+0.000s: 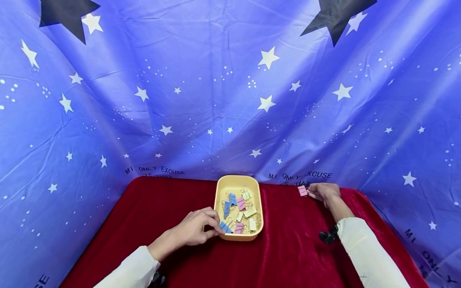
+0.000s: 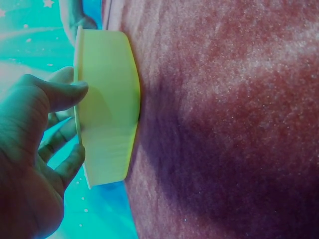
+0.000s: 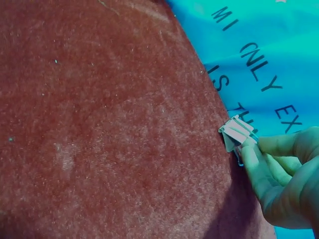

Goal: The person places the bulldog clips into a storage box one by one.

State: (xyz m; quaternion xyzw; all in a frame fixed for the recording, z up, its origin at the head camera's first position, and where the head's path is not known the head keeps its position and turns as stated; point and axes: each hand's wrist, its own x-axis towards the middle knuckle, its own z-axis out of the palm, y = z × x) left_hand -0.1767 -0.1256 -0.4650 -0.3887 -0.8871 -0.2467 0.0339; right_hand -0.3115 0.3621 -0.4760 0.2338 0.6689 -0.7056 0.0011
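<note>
A yellow plastic container (image 1: 223, 184) stands upright on the table, with several blue, pink and pale yellow binder clips inside, among them a blue binder clip (image 1: 232, 199). My left hand (image 1: 198, 227) holds the near left corner of its rim. In the left wrist view the thumb (image 2: 67, 94) lies on the container's outer wall, and the other fingers are partly hidden behind the rim. Toward the back right of the table, my right hand (image 1: 327, 193) pinches a pink binder clip (image 1: 302, 191) by its wire handle. In the right wrist view that clip looks pale.
A dark red velvet cloth (image 1: 295, 248) covers the table. Right behind its back edge hangs a blue curtain (image 1: 212, 100) with stars and printed letters, which also encloses both sides. A black strap device (image 1: 328, 236) sits at the right wrist.
</note>
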